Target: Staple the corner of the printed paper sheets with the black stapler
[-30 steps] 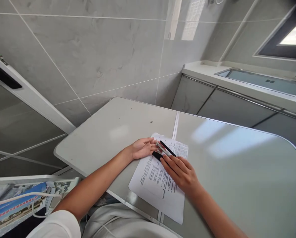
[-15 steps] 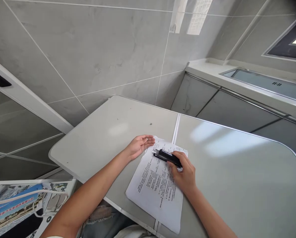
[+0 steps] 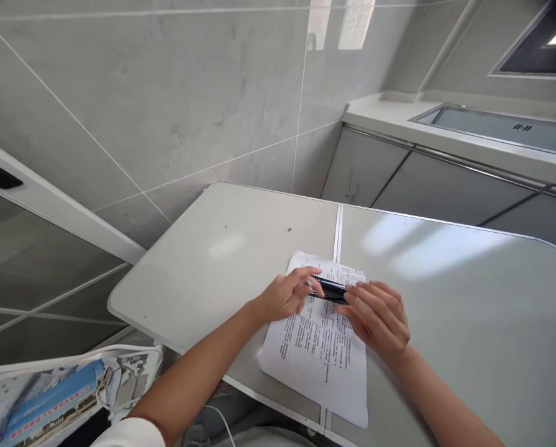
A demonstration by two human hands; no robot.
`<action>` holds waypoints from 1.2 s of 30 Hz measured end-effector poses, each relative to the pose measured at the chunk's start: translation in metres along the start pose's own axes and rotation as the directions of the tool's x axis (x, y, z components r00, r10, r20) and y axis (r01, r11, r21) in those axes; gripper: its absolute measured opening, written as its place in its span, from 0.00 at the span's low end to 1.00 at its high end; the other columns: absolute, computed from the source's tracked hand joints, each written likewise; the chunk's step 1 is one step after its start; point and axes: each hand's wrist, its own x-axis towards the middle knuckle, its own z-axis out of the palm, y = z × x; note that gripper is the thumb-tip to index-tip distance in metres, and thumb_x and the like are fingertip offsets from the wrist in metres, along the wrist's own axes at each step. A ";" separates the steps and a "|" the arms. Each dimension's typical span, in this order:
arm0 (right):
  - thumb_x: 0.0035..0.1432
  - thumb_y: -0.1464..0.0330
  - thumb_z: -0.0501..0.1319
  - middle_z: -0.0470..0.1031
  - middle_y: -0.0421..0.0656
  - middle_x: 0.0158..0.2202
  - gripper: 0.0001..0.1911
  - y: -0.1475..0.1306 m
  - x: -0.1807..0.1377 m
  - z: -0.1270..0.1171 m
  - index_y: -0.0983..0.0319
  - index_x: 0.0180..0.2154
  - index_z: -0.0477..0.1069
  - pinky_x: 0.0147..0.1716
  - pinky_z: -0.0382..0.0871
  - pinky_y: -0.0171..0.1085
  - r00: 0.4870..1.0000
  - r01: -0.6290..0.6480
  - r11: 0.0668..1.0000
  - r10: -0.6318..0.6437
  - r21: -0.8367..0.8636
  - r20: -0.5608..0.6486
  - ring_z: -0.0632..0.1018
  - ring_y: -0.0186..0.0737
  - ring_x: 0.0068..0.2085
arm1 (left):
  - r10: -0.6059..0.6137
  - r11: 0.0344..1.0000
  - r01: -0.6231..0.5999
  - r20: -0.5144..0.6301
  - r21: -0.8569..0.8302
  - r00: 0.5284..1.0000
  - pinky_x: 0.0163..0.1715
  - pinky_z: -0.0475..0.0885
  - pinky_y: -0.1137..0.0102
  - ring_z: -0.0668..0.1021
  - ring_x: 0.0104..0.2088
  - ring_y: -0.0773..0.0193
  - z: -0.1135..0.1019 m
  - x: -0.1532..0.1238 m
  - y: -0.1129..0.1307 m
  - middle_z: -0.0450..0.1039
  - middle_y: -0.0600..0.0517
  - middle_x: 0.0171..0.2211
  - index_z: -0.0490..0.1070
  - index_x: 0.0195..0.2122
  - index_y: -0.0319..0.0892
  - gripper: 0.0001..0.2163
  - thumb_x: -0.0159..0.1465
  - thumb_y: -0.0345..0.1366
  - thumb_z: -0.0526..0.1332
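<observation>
A black stapler (image 3: 332, 290) lies across the upper part of the printed paper sheets (image 3: 315, 366), with both ends partly covered by fingers. At its left end, my left hand (image 3: 289, 293) has the thumb and fingers curled around the tip. My right hand (image 3: 376, 313) grips the other end, its fingers laid over the top and the thumb below. The sheets rest on the table, and their top right corner looks wrinkled.
A pale folding table (image 3: 464, 323) with a metal seam across it stands against the grey tiled wall (image 3: 175, 93). A small dark bit (image 3: 289, 229) lies beyond the paper. At lower left is a white bin (image 3: 154, 357) with printed papers and a cable.
My left hand has moved from the paper's edge to the stapler's left end. My right hand has shifted to the stapler's right end. The view has turned slightly.
</observation>
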 end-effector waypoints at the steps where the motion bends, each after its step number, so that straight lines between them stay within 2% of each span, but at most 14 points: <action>1: 0.59 0.70 0.74 0.83 0.41 0.49 0.21 -0.003 0.001 -0.003 0.50 0.53 0.77 0.56 0.77 0.49 0.994 0.105 0.994 -0.104 -0.026 0.017 0.82 0.45 0.50 | 0.007 0.999 -0.004 0.074 -0.039 0.997 0.24 0.71 0.73 0.73 0.19 0.72 0.002 -0.002 0.001 0.81 0.48 0.44 0.61 0.66 0.50 0.20 0.76 0.46 0.54; 4: 0.65 0.72 0.68 0.82 0.40 0.53 0.15 -0.014 0.006 -0.004 0.53 0.52 0.78 0.60 0.76 0.48 0.950 0.299 0.953 -0.292 -0.052 0.114 0.81 0.41 0.54 | 0.060 0.998 -0.053 0.250 -0.035 0.966 0.25 0.73 0.73 0.76 0.21 0.68 0.006 -0.006 0.001 0.78 0.54 0.28 0.62 0.66 0.47 0.19 0.75 0.42 0.56; 8: 0.68 0.77 0.61 0.82 0.44 0.53 0.13 -0.023 0.013 0.000 0.63 0.52 0.79 0.60 0.75 0.45 0.943 0.331 0.941 -0.327 -0.065 0.068 0.80 0.40 0.54 | 0.100 0.994 -0.079 0.340 -0.076 0.935 0.25 0.73 0.74 0.76 0.19 0.66 0.011 -0.003 -0.001 0.68 0.60 0.19 0.61 0.65 0.44 0.19 0.76 0.39 0.55; 13: 0.66 0.80 0.62 0.83 0.44 0.51 0.15 -0.025 0.017 -0.004 0.62 0.51 0.79 0.53 0.76 0.44 0.955 0.297 0.954 -0.296 -0.036 0.027 0.81 0.40 0.49 | 0.074 0.997 -0.057 0.352 -0.057 0.933 0.27 0.74 0.74 0.77 0.21 0.68 0.011 0.001 0.012 0.72 0.58 0.22 0.61 0.64 0.44 0.18 0.76 0.39 0.55; 15: 0.65 0.80 0.63 0.84 0.45 0.47 0.17 -0.024 0.019 -0.007 0.64 0.53 0.77 0.47 0.76 0.45 0.964 0.265 0.964 -0.265 0.008 0.003 0.82 0.41 0.44 | 0.070 0.998 -0.063 0.331 -0.031 0.941 0.26 0.72 0.74 0.77 0.21 0.69 0.010 0.003 0.018 0.78 0.54 0.30 0.60 0.64 0.45 0.23 0.72 0.42 0.62; 17: 0.63 0.81 0.63 0.84 0.46 0.42 0.20 -0.017 0.022 -0.013 0.66 0.56 0.75 0.41 0.75 0.44 0.973 0.229 0.971 -0.228 0.066 -0.019 0.82 0.42 0.40 | 0.102 0.991 -0.119 0.233 0.063 0.967 0.24 0.70 0.75 0.74 0.22 0.72 0.007 0.007 0.019 0.82 0.50 0.38 0.63 0.62 0.45 0.28 0.65 0.43 0.70; 19: 0.64 0.81 0.61 0.83 0.47 0.40 0.22 -0.001 0.023 -0.020 0.63 0.57 0.74 0.40 0.75 0.45 0.990 0.140 0.985 -0.138 0.099 -0.024 0.81 0.44 0.39 | 0.139 0.960 -0.139 0.019 0.244 0.990 0.24 0.66 0.74 0.68 0.20 0.73 0.000 0.016 0.014 0.83 0.51 0.39 0.68 0.56 0.45 0.21 0.66 0.43 0.69; 21: 0.66 0.79 0.57 0.83 0.47 0.42 0.20 0.028 0.019 -0.029 0.59 0.55 0.75 0.42 0.75 0.46 0.999 -0.052 0.996 0.052 0.075 0.008 0.81 0.46 0.42 | 0.119 0.889 0.002 -0.235 0.457 0.965 0.28 0.67 0.73 0.68 0.22 0.71 -0.012 0.033 0.002 0.79 0.56 0.31 0.72 0.49 0.45 0.08 0.73 0.40 0.61; 23: 0.70 0.74 0.55 0.82 0.47 0.41 0.15 0.067 0.009 -0.036 0.57 0.51 0.76 0.41 0.75 0.45 0.953 -0.293 0.956 0.293 -0.012 0.080 0.81 0.47 0.42 | 0.116 0.778 0.113 -0.318 0.618 0.941 0.35 0.70 0.70 0.73 0.28 0.67 -0.028 0.055 -0.016 0.79 0.54 0.34 0.75 0.45 0.44 0.08 0.74 0.36 0.56; 26: 0.71 0.65 0.53 0.83 0.49 0.40 0.15 0.126 -0.014 -0.041 0.59 0.49 0.76 0.36 0.73 0.43 0.799 -0.562 0.800 0.591 -0.211 0.114 0.81 0.48 0.36 | 0.125 0.630 0.210 -0.364 0.748 0.923 0.49 0.72 0.64 0.77 0.47 0.58 -0.054 0.086 -0.050 0.77 0.46 0.50 0.76 0.51 0.42 0.11 0.71 0.28 0.57; 28: 0.71 0.63 0.51 0.83 0.48 0.39 0.16 0.157 -0.029 -0.041 0.60 0.47 0.76 0.36 0.72 0.43 0.692 -0.670 0.700 0.709 -0.245 0.135 0.81 0.47 0.36 | 0.078 0.552 0.260 -0.360 0.792 0.930 0.51 0.71 0.62 0.75 0.50 0.55 -0.067 0.101 -0.070 0.73 0.44 0.54 0.77 0.52 0.42 0.13 0.69 0.27 0.60; 29: 0.70 0.63 0.50 0.83 0.48 0.38 0.17 0.169 -0.035 -0.040 0.59 0.46 0.76 0.38 0.72 0.43 0.665 -0.691 0.678 0.732 -0.249 0.147 0.81 0.47 0.37 | 0.051 0.530 0.284 -0.364 0.799 0.930 0.51 0.71 0.61 0.75 0.50 0.54 -0.070 0.106 -0.079 0.73 0.44 0.53 0.77 0.51 0.42 0.13 0.68 0.26 0.60; 32: 0.67 0.62 0.51 0.82 0.49 0.37 0.18 0.193 -0.048 -0.035 0.60 0.39 0.79 0.42 0.70 0.44 0.668 -0.680 0.682 0.728 -0.270 0.157 0.79 0.49 0.40 | 0.023 0.528 0.273 -0.335 0.804 0.942 0.50 0.71 0.61 0.75 0.47 0.55 -0.074 0.111 -0.092 0.75 0.45 0.46 0.79 0.45 0.42 0.11 0.70 0.26 0.57; 36: 0.61 0.60 0.53 0.80 0.50 0.36 0.19 0.210 -0.052 -0.027 0.60 0.35 0.81 0.41 0.70 0.44 0.665 -0.688 0.697 0.718 -0.205 0.206 0.78 0.47 0.36 | 0.027 0.575 0.252 -0.326 0.779 0.945 0.45 0.71 0.64 0.75 0.46 0.55 -0.069 0.102 -0.088 0.75 0.46 0.39 0.78 0.40 0.42 0.12 0.71 0.26 0.54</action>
